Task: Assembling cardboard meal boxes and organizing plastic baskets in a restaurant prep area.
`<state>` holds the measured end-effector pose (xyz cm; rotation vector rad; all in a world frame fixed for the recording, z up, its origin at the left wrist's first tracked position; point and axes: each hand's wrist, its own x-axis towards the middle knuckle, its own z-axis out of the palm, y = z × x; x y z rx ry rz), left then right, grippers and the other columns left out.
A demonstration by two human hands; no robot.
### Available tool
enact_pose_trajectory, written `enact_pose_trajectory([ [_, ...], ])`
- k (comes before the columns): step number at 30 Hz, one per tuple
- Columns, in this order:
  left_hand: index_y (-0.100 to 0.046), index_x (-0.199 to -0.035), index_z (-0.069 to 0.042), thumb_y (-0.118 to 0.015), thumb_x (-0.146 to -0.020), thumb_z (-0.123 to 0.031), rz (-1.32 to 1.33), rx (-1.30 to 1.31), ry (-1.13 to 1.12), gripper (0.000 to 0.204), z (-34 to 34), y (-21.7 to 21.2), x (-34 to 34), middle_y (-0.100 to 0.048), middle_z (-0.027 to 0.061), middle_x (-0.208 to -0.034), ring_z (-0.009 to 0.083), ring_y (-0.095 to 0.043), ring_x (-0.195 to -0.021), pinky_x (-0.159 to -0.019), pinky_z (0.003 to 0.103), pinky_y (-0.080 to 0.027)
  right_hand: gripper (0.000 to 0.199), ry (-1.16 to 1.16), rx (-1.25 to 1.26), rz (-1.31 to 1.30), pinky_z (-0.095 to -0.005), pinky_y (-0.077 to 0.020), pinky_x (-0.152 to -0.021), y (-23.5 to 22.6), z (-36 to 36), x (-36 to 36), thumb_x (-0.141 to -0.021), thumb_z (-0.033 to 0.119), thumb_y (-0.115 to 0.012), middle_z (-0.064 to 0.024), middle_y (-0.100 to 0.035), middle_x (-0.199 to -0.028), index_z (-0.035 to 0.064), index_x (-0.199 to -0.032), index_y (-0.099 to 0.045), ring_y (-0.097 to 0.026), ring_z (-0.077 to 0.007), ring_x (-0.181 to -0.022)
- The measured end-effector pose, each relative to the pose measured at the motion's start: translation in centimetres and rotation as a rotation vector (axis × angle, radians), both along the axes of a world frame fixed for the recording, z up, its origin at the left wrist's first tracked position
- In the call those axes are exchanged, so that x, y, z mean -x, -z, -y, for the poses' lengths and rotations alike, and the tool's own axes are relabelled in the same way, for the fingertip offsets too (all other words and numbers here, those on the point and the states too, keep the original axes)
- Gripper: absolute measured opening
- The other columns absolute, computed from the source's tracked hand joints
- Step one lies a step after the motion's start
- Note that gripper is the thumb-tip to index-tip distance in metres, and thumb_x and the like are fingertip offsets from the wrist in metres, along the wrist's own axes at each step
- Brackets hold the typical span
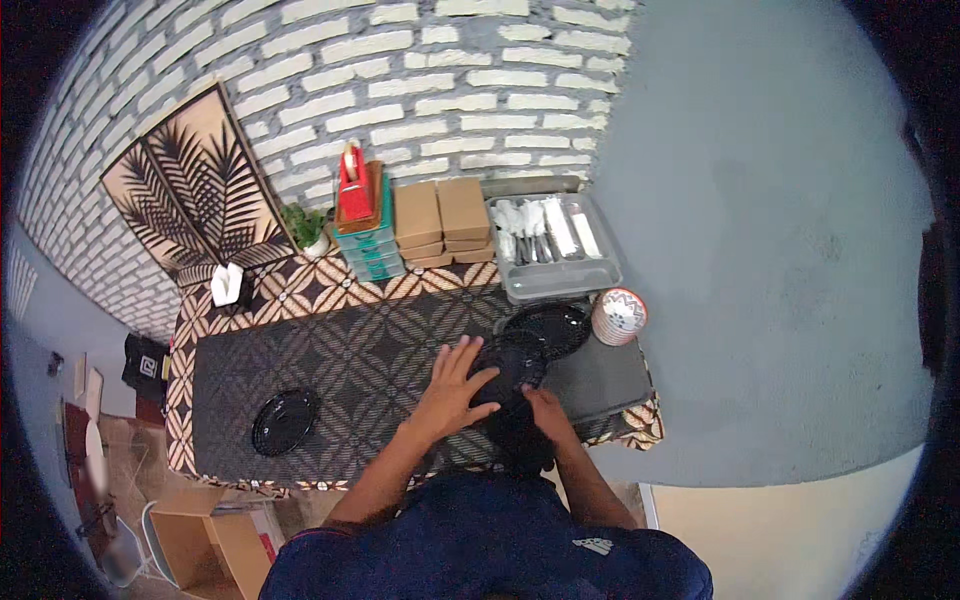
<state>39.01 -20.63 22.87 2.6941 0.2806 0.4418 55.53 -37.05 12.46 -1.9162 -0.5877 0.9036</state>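
Note:
At the table's front edge, right of its middle, I have a round black plastic plate (512, 362) in front of me. My left hand (452, 392) is at its left side, fingers spread and stretched out, the fingertips against or over the dark rim. On the near right side of the plate, my right hand (548, 412) is closed on the rim; part of its fingers is hidden. Just beyond lies another black plate (560, 328), partly covered by the first. A further black plate (284, 422) lies by itself on the dark cloth (350, 350) to the left.
Along the back stand a cutlery tray (560, 278), stacked brown cardboard boxes (418, 215), a teal drawer unit (370, 250) with a red tape dispenser (353, 190), a plant (305, 228) and a tissue holder (228, 285). Patterned paper bowls (620, 315) sit at right. An open carton (210, 545) stands below.

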Motion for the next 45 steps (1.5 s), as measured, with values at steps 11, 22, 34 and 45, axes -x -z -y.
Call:
enact_pose_trajectory([
  [11,-0.04,-0.143,-0.006,-0.081,-0.072,-0.043,-0.146,0.229,-0.006,0.09,-1.7,7.2,-13.0,-0.026,0.0256,-0.152,0.0433,-0.036,-0.136,-0.111,0.047,-0.036,0.069,0.112,-0.01,0.102,-0.0416,-0.0406,-0.098,6.8,0.2,-14.1,-0.096,0.061,-0.04,-0.0254,-0.063,-0.113,-0.0004,-0.115,-0.065,-0.057,-0.0352,-0.111],
  [22,-0.059,-0.127,-0.016,-0.08,-0.073,-0.04,-0.317,0.171,-0.127,0.063,-2.4,10.9,-14.5,-0.023,0.0254,-0.154,0.0451,-0.033,-0.137,-0.113,0.049,-0.032,0.047,-0.282,0.005,0.081,-0.0345,-0.0443,-0.096,4.7,7.9,-16.4,-0.1,0.042,-0.047,-0.0134,-0.069,-0.109,0.0016,-0.114,-0.066,-0.062,-0.0245,-0.105],
  [34,-0.063,-0.123,-0.018,-0.082,-0.072,-0.034,-0.361,-0.033,0.062,0.057,-5.7,11.6,-16.3,-0.013,0.0246,-0.158,0.0441,-0.034,-0.137,-0.114,0.046,-0.031,0.039,-0.111,0.056,-0.042,-0.0317,-0.0432,-0.097,3.8,12.9,-16.8,-0.1,0.033,-0.051,-0.01,-0.066,-0.114,0.0001,-0.116,-0.064,-0.059,-0.0191,-0.109],
  [45,-0.057,-0.121,-0.009,-0.074,-0.081,-0.023,0.223,0.242,-0.536,0.046,-1.7,12.8,-1.9,-0.044,0.0217,-0.139,0.0413,-0.042,-0.128,-0.108,0.048,-0.033,0.04,-0.207,-0.234,-0.25,-0.0301,-0.0391,-0.1,4.1,8.7,-12.5,-0.096,0.031,-0.057,-0.0057,-0.062,-0.119,0.0047,-0.126,-0.06,-0.054,-0.0167,-0.113],
])
